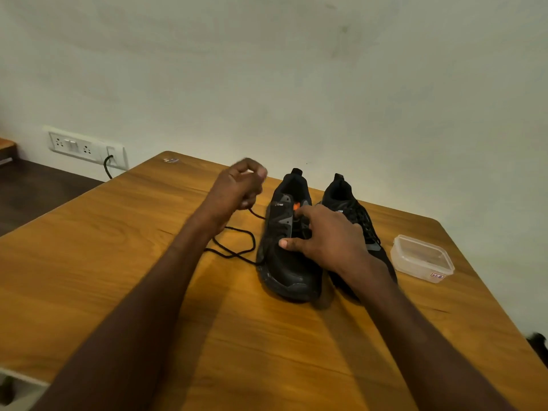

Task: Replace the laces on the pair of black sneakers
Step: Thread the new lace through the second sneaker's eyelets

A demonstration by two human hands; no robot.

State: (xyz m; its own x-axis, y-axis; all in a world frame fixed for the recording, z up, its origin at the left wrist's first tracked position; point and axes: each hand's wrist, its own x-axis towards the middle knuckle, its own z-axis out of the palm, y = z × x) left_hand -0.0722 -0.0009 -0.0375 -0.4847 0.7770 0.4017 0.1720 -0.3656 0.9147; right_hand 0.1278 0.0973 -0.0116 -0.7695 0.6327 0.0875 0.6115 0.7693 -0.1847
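Two black sneakers are seen side by side on a wooden tabletop (118,262), which fills the lower part of the view and is set against a pale wall (296,69). The toes are pointed toward the person and the heels toward the wall. The left sneaker (284,262) is shown with its upper eyelets unlaced and an orange detail at the tongue; the right sneaker (353,209) is still laced with a black lace, and much of it is hidden behind the right forearm.

The right hand (329,235) is laid across the left sneaker, with the thumb pressed against the side of the upper and the fingers curled in at the tongue area; whether anything is pinched there cannot be told. The left hand (237,188) is raised above the tabletop just left of the sneakers, somewhat blurred, with its fingers curled around a black lace (237,247). From that hand the lace is trailed down in loose loops onto the tabletop and is led to the lower eyelets of the left sneaker.

A clear plastic container (421,259) with a red-and-white label is placed on the tabletop just right of the right sneaker. A white socket panel (86,148) is mounted on the wall at left, with a dark cable (107,167) plugged into it.
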